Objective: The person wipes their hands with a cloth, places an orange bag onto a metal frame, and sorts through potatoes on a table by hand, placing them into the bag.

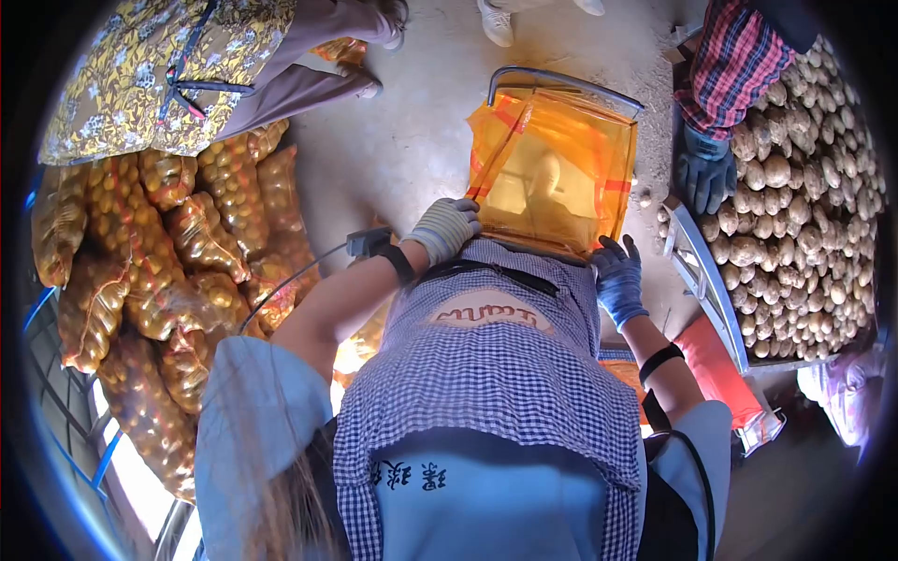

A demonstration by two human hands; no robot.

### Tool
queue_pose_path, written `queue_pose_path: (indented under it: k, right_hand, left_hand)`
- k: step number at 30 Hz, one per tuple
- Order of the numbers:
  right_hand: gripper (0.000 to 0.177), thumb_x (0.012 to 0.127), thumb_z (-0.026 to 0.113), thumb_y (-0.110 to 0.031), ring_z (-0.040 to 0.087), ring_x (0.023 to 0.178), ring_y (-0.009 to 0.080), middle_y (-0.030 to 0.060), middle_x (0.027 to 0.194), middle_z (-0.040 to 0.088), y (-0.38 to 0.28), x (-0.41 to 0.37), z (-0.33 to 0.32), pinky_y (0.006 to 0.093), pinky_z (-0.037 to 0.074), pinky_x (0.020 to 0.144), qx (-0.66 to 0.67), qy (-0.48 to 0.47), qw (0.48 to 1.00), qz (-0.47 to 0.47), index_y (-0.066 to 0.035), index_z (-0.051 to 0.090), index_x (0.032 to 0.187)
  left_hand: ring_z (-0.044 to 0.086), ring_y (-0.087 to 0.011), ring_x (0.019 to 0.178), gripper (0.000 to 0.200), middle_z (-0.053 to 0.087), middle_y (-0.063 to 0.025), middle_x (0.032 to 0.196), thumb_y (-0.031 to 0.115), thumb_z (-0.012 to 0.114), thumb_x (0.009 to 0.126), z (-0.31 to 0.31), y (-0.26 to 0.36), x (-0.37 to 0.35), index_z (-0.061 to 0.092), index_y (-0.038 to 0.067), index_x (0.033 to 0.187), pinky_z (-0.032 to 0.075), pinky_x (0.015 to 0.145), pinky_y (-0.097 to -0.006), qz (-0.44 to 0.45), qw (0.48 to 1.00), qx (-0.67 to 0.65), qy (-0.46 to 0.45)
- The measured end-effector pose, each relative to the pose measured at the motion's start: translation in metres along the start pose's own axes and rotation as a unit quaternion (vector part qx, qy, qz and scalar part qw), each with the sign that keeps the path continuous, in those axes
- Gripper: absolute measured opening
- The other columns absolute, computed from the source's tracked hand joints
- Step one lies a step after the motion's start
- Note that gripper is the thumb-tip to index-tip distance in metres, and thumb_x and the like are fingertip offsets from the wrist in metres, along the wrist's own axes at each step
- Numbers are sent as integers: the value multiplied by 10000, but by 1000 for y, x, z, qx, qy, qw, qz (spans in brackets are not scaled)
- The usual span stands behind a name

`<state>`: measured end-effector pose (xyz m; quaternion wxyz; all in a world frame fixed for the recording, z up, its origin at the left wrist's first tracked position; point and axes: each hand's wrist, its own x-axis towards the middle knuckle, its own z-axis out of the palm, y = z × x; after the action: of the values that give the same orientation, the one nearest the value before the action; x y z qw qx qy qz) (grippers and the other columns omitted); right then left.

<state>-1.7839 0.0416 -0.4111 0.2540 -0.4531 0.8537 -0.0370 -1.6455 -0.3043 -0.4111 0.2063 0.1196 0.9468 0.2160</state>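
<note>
An orange translucent bag (552,178) lies spread over a frame with a curved metal bar (566,79), just in front of my checked apron (486,346). My left hand (447,227), in a striped pale glove, is closed on the bag's near left edge. At the near right corner of the bag is my right hand (617,279) in a blue glove, its thumb and fingers bent round the edge. Part of those fingers is hidden, so the grip itself is hard to make out.
Filled net sacks (201,234) are piled at the left. Many potatoes (795,196) lie in a metal-edged bin (706,266) at the right, with a co-worker's gloved hand (706,173) on them. Another person (178,75) stands upper left. A red sack (718,369) lies lower right.
</note>
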Motion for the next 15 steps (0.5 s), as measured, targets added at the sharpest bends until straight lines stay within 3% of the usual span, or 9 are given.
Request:
queue_pose_path:
  k: [6, 8, 9, 13, 15]
  right_hand:
    - [118, 804, 561, -116, 531, 1203, 178, 1, 989, 665, 6, 15, 21, 511, 204, 1118, 15, 27, 999, -8, -183, 627, 876]
    - [138, 810, 549, -100, 516, 1221, 180, 2, 1041, 659, 7, 19, 23, 510, 203, 1118, -7, 45, 999, -4, -190, 622, 884]
    - [137, 817, 546, -108, 502, 1239, 192, 6, 1071, 653, 6, 23, 29, 509, 194, 1123, -5, 43, 999, -4, -176, 616, 914]
    - [242, 805, 567, -128, 416, 1314, 245, 83, 1187, 601, -6, 25, -5, 482, 213, 1126, 22, 14, 1000, -8, -101, 614, 1041]
    - [394, 785, 598, -136, 370, 1332, 313, 172, 1288, 518, -16, 19, -23, 469, 229, 1124, 33, 147, 988, -18, -72, 581, 1173]
  left_hand:
    - [557, -214, 1076, 210, 628, -31, 1036, 143, 587, 733, 10, 4, 7, 624, 147, 939, 471, 853, -359, 44, 999, -14, 0]
    - [544, -217, 1104, 225, 624, -32, 1055, 137, 583, 743, 3, 9, 12, 618, 141, 965, 454, 887, -373, 6, 1000, -9, -15]
    - [516, -235, 1156, 279, 597, -38, 1138, 130, 581, 749, 0, 10, 16, 588, 131, 1028, 437, 915, -385, -6, 998, -20, -59]
    - [467, -250, 1229, 358, 543, -60, 1250, 121, 583, 743, -6, 12, 11, 548, 127, 1100, 418, 957, -388, 26, 999, 33, -3]
    - [420, -301, 1276, 458, 491, -101, 1324, 118, 602, 713, -15, 15, 13, 512, 109, 1162, 383, 1017, -401, 38, 998, 27, 47]
